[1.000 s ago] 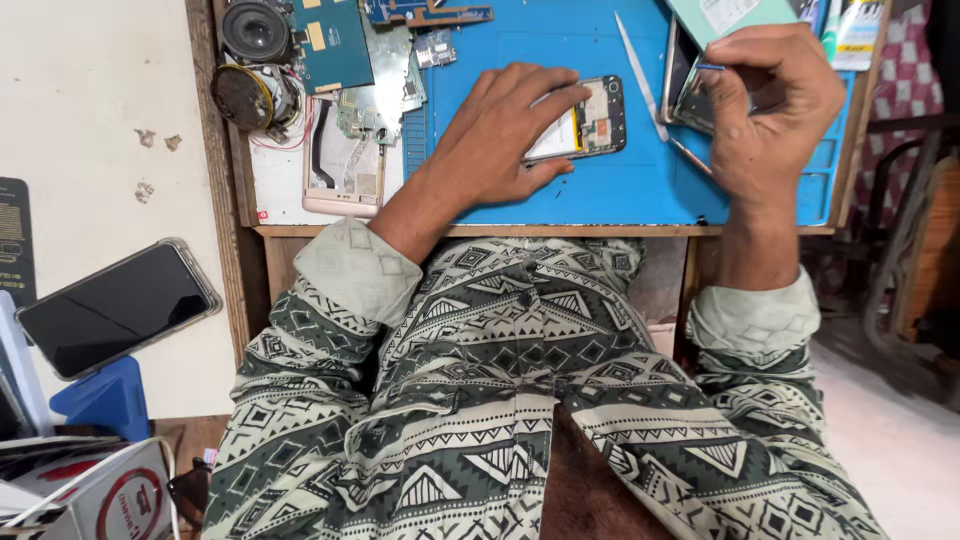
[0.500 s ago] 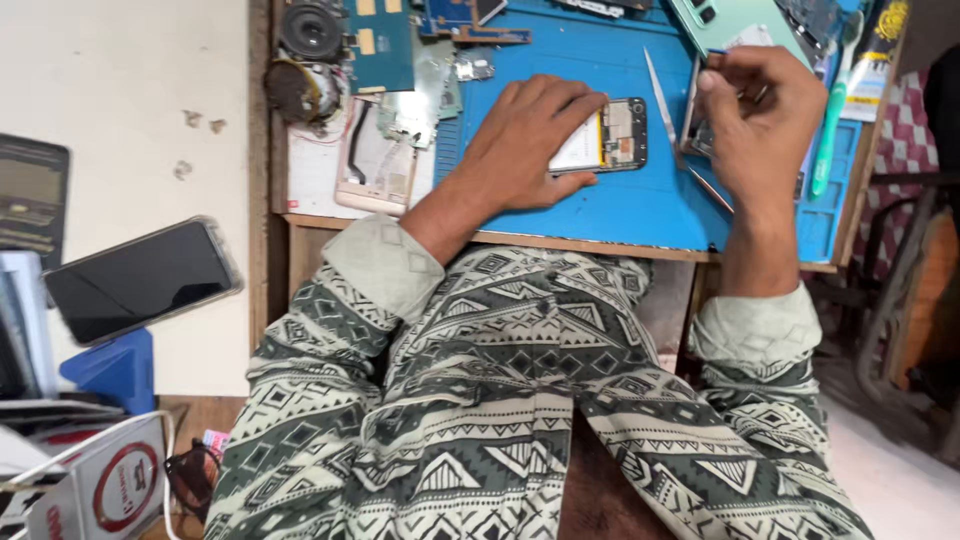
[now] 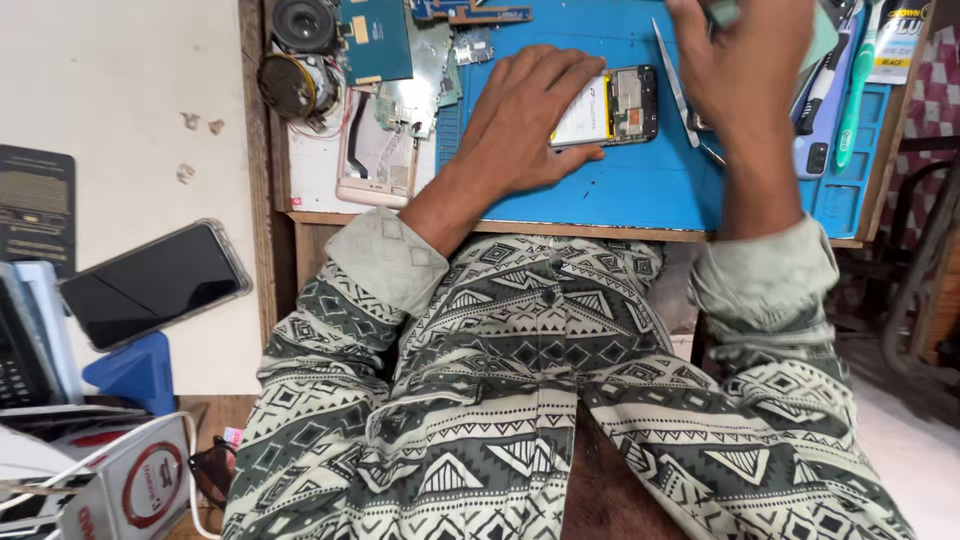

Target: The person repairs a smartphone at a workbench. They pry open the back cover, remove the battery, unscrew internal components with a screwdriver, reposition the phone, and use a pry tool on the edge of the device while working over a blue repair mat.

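While the left hand (image 3: 530, 115) lies fingers-spread on an opened phone (image 3: 610, 105), a blue mat (image 3: 620, 190) covers the wooden bench (image 3: 300, 215).

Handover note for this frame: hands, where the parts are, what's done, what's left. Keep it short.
Left hand lies flat on the opened phone, pinning it to the blue mat.
Right hand is raised over the mat's right side, pinching a small greenish thing at the top edge; too blurred to name.
Tweezers lie beside the phone.
Done: back cover off, insides exposed.
Left: phone not reassembled.

Green-and-cream geometric-patterned shirt (image 3: 540, 380) with plain pale-green cuffs (image 3: 385, 262).
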Demonstrator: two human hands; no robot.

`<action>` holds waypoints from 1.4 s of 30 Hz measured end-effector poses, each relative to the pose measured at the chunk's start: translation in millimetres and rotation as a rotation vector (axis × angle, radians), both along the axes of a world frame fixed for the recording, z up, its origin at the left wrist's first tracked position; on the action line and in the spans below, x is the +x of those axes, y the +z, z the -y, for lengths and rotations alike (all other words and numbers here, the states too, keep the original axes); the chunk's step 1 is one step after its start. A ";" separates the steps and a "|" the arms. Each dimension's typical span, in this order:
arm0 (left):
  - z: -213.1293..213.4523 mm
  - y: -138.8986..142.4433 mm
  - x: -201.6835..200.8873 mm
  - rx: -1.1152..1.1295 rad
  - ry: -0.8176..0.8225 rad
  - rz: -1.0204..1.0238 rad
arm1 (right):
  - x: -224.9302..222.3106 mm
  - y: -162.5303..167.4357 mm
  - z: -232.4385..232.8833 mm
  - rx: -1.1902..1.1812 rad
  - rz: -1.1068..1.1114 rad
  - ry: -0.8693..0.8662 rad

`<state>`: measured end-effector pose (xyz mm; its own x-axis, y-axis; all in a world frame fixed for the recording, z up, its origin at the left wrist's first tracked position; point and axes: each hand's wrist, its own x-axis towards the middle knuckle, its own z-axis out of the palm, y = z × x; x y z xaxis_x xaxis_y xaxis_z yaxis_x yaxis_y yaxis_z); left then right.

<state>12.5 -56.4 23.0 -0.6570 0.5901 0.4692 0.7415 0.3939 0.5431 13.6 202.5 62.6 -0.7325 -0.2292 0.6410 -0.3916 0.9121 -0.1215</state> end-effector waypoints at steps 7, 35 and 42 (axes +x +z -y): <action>2.4 -7.7 -3.7 0.012 -0.018 -0.002 | 114.2 15.1 -46.1 -0.301 0.426 -0.132; 2.6 -5.3 -6.6 0.033 -0.155 0.018 | 98.9 9.5 -66.6 -0.565 0.401 0.211; 2.4 -0.1 -5.8 0.017 -0.181 0.024 | 52.7 0.4 -28.4 -0.900 0.471 0.383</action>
<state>6.7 -58.8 22.9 -0.5519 0.6919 0.4655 0.7862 0.2456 0.5671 66.2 230.9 62.9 -0.9289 -0.0812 0.3612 -0.3699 0.2401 -0.8975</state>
